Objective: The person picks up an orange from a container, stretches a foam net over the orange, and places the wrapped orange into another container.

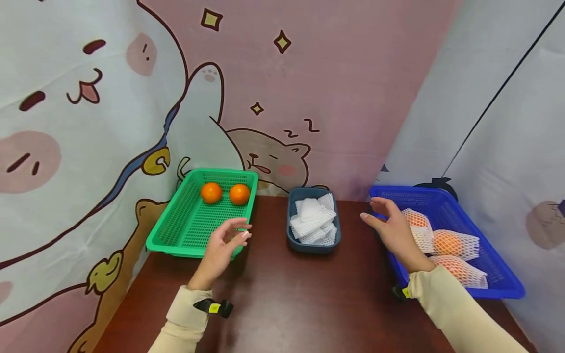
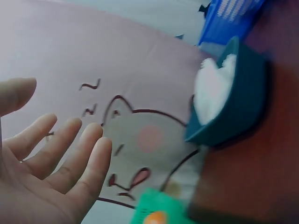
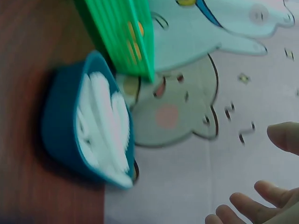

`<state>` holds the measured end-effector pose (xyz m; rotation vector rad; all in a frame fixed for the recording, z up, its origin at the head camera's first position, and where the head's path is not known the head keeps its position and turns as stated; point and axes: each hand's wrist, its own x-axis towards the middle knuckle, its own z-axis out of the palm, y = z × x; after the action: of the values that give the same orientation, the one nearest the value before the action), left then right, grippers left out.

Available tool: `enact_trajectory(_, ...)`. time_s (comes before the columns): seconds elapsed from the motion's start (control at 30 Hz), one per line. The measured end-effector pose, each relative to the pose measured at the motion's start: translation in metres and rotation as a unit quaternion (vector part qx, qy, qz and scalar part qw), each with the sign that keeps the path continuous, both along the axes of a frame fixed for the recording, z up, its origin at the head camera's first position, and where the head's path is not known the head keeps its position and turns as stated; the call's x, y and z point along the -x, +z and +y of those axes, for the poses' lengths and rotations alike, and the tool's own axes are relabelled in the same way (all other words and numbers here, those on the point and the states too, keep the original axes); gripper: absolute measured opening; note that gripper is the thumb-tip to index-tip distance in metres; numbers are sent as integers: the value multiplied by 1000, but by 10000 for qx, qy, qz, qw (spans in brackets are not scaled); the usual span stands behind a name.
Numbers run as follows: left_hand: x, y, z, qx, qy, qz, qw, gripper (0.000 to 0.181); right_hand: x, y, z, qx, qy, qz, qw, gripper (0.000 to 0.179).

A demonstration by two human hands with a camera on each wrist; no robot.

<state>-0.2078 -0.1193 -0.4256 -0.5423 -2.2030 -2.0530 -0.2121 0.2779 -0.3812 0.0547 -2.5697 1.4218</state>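
Observation:
My left hand [image 1: 224, 243] is held up by the right front corner of a green basket [image 1: 176, 249], fingers relaxed and nothing in them. Two bare oranges, one at the back middle [image 1: 211, 193] and one at the back right [image 1: 240, 194], lie in that basket. My right hand [image 1: 391, 229] hovers at the left side of a blue basket [image 1: 503, 274], fingers loosely spread and holding nothing. Several oranges in white foam net sleeves [image 1: 454, 244] lie in the blue basket, partly hidden by the hand. Between the hands stands a dark teal bin [image 1: 314, 249] filled with folded white foam nets [image 1: 312, 218].
All three containers stand on a dark reddish-brown table [image 1: 282, 304]. Behind it hangs a pink and white cartoon curtain [image 1: 344, 98], which also closes off both sides. Each wrist carries a black strap, the left one [image 1: 214, 308] with a yellow tag.

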Motion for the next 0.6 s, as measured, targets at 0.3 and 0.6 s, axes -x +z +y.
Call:
enact_trajectory(0.3,49,42,-8,363,148,197,9990,33,-11,-26,-29,-56,390,-12,9992,50)
enact_trajectory(0.6,120,21,-22,1263,393,-207,9910,36,-14,-59,-38,1,322,-130,9994,47)
